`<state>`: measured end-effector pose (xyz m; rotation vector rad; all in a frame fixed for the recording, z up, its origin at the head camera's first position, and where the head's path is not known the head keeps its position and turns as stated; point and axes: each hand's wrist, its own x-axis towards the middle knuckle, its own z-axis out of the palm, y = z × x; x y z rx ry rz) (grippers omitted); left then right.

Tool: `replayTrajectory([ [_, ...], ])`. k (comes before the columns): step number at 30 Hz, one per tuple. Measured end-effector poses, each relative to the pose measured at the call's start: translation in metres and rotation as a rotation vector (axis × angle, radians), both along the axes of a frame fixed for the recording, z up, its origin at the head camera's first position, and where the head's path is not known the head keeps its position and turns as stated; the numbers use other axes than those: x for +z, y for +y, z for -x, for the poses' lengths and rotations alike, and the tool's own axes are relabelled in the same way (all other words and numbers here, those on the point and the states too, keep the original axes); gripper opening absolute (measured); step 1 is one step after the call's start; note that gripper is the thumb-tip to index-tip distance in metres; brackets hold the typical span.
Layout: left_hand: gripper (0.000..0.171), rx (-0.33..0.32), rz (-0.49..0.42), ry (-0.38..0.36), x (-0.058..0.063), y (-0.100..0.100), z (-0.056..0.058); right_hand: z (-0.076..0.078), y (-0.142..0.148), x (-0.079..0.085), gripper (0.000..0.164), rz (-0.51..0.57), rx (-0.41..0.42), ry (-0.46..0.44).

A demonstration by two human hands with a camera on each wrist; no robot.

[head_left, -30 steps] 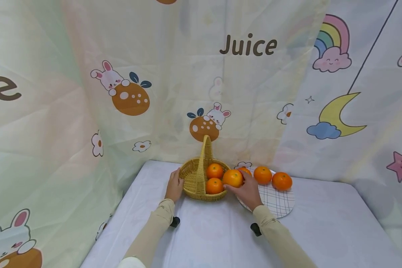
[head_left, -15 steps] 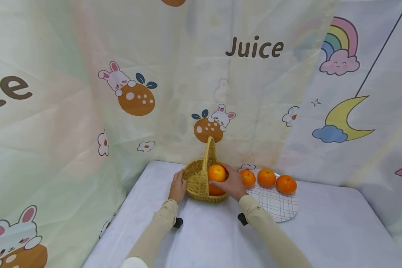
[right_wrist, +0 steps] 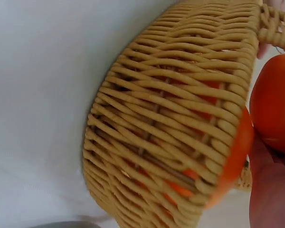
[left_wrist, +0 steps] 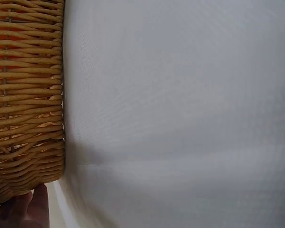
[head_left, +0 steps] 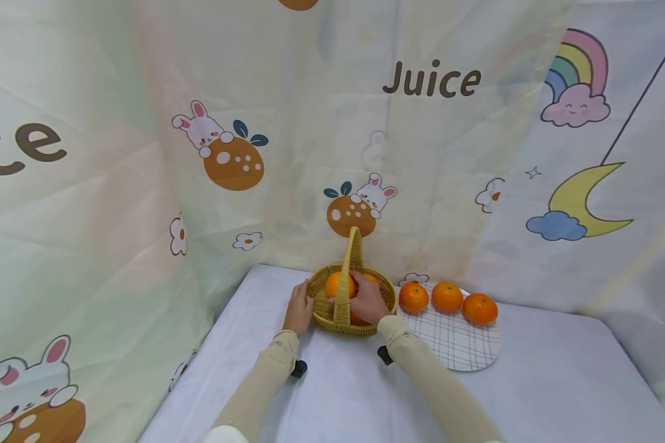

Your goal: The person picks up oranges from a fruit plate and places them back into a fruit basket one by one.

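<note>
A wicker basket (head_left: 385,289) with a tall arched handle stands on the white table. My right hand (head_left: 368,301) reaches into it and grips an orange (head_left: 333,285) on the left side of the handle. In the right wrist view, the held orange (right_wrist: 275,104) is level with or above the rim, thumb beneath it. Another orange (right_wrist: 238,156) sits low against the near wall, seen through the weave, and one more (head_left: 370,278) lies at the back, partly behind my hand. My left hand (head_left: 299,307) holds the basket's left end, fingers against the wall in the left wrist view.
Three oranges (head_left: 447,298) sit in a row along the back of a round white plate (head_left: 460,347) with a grid pattern, right of the basket. A printed cloth backdrop (head_left: 438,147) hangs directly behind the table (head_left: 354,394).
My right hand has carried the orange leftward from beside the plate, over the basket's right half, to the left of the handle. The left hand stays at the basket. The view has shifted slightly.
</note>
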<state>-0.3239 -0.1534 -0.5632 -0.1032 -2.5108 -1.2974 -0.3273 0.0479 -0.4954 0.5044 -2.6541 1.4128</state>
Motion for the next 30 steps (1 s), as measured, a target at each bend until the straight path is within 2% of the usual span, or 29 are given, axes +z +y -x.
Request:
replayTrajectory([
  [5, 0.053, 0.002, -0.011, -0.001, 0.001, 0.003, -0.001, 0.007, -0.006, -0.005, 0.084, -0.034, 0.013, 0.016],
  [8, 0.053, -0.009, 0.005, 0.006, 0.001, 0.005, 0.000, 0.011, -0.007, -0.006, 0.083, -0.056, 0.050, 0.046],
  [12, 0.053, -0.025, 0.009, -0.021, 0.002, 0.007, 0.000, 0.015, -0.007, -0.007, 0.084, -0.075, 0.110, 0.096],
  [17, 0.054, -0.014, 0.023, -0.030, 0.005, 0.006, 0.000, 0.019, -0.009, -0.005, 0.078, -0.073, 0.147, 0.121],
  [21, 0.054, -0.012, 0.030, -0.017, 0.006, 0.004, 0.002, 0.021, -0.012, -0.003, 0.074, -0.037, 0.172, 0.102],
  [24, 0.055, -0.015, 0.031, -0.018, 0.005, 0.002, 0.003, 0.021, -0.015, -0.004, 0.076, -0.038, 0.175, 0.054],
  [27, 0.054, -0.018, 0.025, 0.002, 0.000, 0.000, 0.003, 0.021, -0.018, -0.008, 0.081, -0.091, 0.179, 0.012],
  [30, 0.054, -0.014, 0.016, 0.020, -0.003, -0.002, 0.004, 0.022, -0.020, -0.012, 0.083, -0.155, 0.203, 0.016],
])
